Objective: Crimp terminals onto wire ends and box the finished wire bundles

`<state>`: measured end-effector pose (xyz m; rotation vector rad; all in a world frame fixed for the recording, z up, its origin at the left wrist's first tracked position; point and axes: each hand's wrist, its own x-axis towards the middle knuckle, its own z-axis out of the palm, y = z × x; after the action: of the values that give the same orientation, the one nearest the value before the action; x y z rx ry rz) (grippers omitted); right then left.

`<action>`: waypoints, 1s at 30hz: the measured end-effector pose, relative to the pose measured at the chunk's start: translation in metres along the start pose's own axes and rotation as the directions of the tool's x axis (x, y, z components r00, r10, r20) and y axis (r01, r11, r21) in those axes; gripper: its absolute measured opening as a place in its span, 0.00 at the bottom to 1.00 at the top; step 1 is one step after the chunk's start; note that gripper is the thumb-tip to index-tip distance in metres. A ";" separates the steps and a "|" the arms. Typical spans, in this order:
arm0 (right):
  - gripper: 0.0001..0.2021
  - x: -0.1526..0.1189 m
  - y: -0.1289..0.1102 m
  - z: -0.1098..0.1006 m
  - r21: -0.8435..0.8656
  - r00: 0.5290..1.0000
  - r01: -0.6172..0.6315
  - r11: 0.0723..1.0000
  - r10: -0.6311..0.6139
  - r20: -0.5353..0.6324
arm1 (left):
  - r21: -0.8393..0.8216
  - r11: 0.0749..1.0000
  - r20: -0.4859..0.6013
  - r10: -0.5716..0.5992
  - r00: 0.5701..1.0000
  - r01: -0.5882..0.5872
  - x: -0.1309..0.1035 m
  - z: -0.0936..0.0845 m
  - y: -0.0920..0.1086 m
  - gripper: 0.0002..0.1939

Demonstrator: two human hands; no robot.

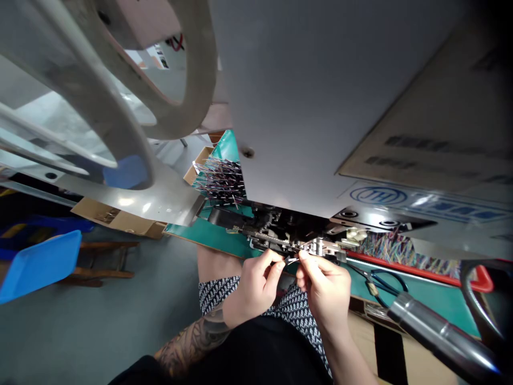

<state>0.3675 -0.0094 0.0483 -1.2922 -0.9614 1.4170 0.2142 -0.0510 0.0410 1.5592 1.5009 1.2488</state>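
Observation:
My left hand [256, 280] is closed in a pinch, thumb against forefinger, on a small dark piece [287, 260] whose kind is too small to make out. Beside it my right hand [326, 286] pinches a thin white wire [294, 261] that spans the narrow gap between both hands. Both hands are just in front of the metal working parts [316, 247] under a large grey machine [288, 133]. Whether the fingertips touch those parts cannot be told.
A bundle of dark wires [222, 182] lies on the green table [216, 238] at left. To the right are a red tray [433, 271] of multicoloured wires [388, 248], scissors [387, 283] and a metal tube [441, 331]. A cardboard box [124, 220] and blue stool [44, 264] stand further left.

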 end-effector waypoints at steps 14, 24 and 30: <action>0.26 -0.002 -0.005 0.006 -0.081 0.996 0.023 0.996 -0.029 -0.081 | 0.097 0.995 -0.049 -0.001 0.999 0.005 0.002 0.005 0.003 0.09; 0.22 -0.009 -0.022 0.013 -0.138 0.997 0.006 0.990 -0.017 -0.074 | 0.071 0.997 0.005 0.039 0.999 -0.039 0.005 -0.008 -0.004 0.09; 0.17 -0.009 -0.023 -0.003 -0.124 0.994 -0.026 0.992 0.038 0.098 | -0.016 1.000 0.144 0.015 0.989 -0.013 0.012 -0.027 0.000 0.10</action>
<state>0.3734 -0.0130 0.0725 -1.3417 -1.1137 1.4784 0.1882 -0.0438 0.0531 1.6165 1.3879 1.1274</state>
